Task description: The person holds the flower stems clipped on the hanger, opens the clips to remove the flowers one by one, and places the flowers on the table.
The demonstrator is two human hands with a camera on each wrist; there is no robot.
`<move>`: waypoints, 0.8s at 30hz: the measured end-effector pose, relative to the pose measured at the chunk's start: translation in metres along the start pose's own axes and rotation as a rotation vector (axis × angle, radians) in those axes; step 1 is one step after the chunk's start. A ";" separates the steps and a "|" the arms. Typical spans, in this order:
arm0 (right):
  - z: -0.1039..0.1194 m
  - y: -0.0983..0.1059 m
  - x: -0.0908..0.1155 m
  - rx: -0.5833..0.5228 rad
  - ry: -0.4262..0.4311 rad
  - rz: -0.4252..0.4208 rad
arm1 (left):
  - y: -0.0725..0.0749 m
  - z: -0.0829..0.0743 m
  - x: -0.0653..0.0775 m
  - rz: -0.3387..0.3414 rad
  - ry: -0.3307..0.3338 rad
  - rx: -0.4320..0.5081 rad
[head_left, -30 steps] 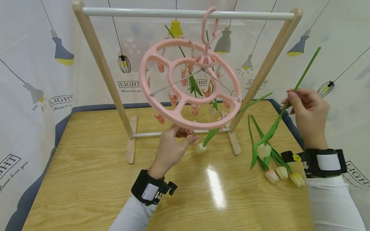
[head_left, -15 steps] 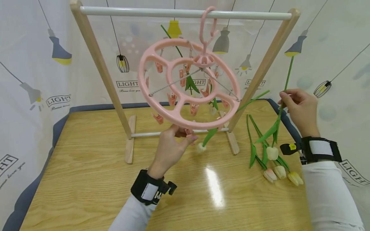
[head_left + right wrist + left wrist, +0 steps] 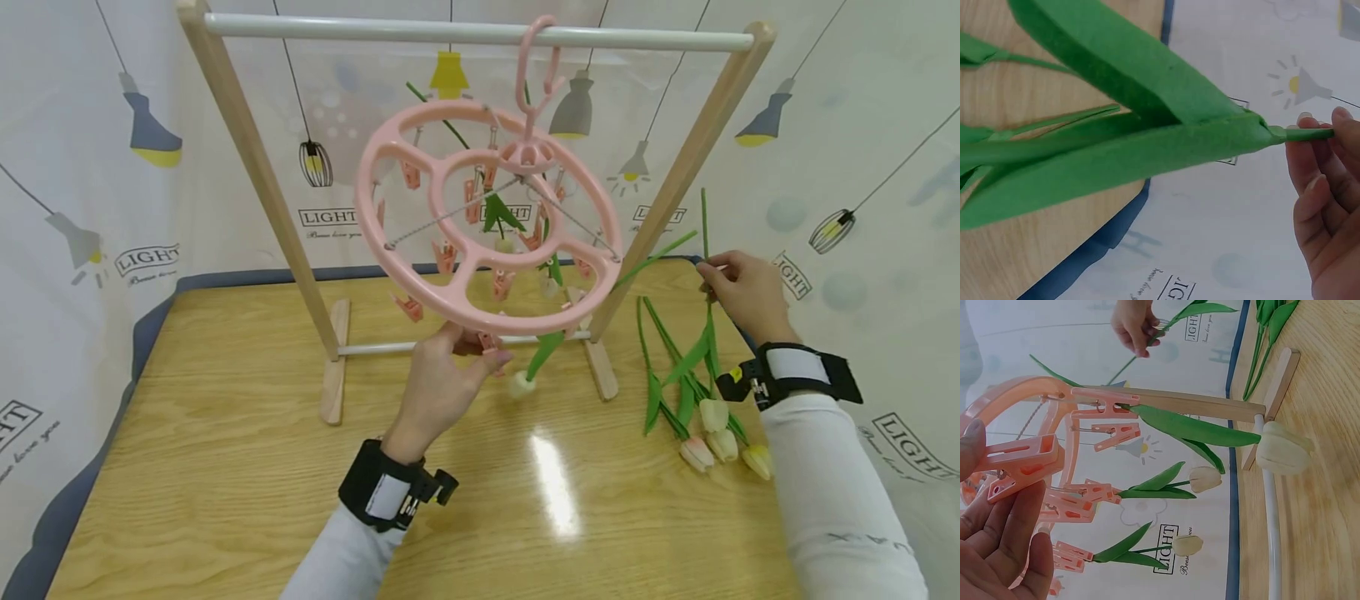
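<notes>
My left hand (image 3: 442, 392) pinches a pink clothespin (image 3: 1029, 459) at the front edge of a round pink clip hanger (image 3: 463, 279). Between finger and thumb, my right hand (image 3: 750, 298) holds an artificial tulip by its green stem, white bloom (image 3: 714, 415) downward. Its broad leaves (image 3: 1197, 147) fill much of the right wrist view. In the left wrist view, white tulips hang bloom-down from other clothespins: a near one (image 3: 1282, 449), one further back (image 3: 1205, 479) and another (image 3: 1187, 545) below it in that view.
The hanger hooks over the white top bar (image 3: 337, 27) of a wooden-legged rack. Several loose tulips, among them a pinkish one (image 3: 697, 454) and a yellow one (image 3: 757, 461), lie on the wooden table (image 3: 225, 467) at right. A printed cloth (image 3: 67, 333) surrounds the table.
My right hand has moved left and slightly down towards the rack, bringing the tulip along, its stem now nearly upright. My left hand keeps its pinch on the clothespin.
</notes>
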State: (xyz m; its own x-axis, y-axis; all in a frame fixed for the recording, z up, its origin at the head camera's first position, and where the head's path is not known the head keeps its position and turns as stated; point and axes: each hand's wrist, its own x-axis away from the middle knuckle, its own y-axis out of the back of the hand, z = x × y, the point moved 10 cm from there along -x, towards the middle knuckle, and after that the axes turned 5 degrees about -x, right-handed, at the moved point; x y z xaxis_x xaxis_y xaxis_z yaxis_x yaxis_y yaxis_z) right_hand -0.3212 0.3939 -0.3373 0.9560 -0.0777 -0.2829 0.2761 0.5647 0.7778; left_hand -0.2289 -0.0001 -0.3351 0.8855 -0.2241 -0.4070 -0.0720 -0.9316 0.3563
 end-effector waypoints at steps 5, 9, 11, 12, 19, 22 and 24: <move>-0.005 -0.015 0.004 0.040 0.000 0.067 | -0.001 0.000 0.000 0.002 0.000 0.002; -0.010 -0.025 0.008 0.048 0.004 0.107 | 0.000 0.001 0.000 -0.002 -0.002 -0.003; -0.013 -0.031 0.010 0.052 0.015 0.127 | 0.000 0.001 0.001 -0.005 0.000 0.000; -0.015 -0.034 0.011 0.058 0.017 0.138 | -0.001 0.001 0.001 -0.005 0.000 0.002; -0.034 -0.053 0.020 0.119 -0.007 0.230 | -0.002 0.002 0.000 -0.001 0.003 0.016; -0.042 -0.061 0.022 0.125 -0.034 0.262 | -0.001 0.002 0.001 -0.001 0.013 0.022; -0.047 -0.065 0.023 0.138 -0.049 0.279 | -0.001 0.002 0.001 0.000 0.019 0.024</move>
State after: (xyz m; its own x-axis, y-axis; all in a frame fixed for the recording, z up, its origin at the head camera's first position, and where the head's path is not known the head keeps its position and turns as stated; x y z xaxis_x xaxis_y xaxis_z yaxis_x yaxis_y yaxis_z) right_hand -0.3217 0.3941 -0.4215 0.9995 0.0229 -0.0231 0.0102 0.4535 0.8912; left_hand -0.2290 0.0000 -0.3377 0.8940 -0.2186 -0.3911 -0.0828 -0.9384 0.3354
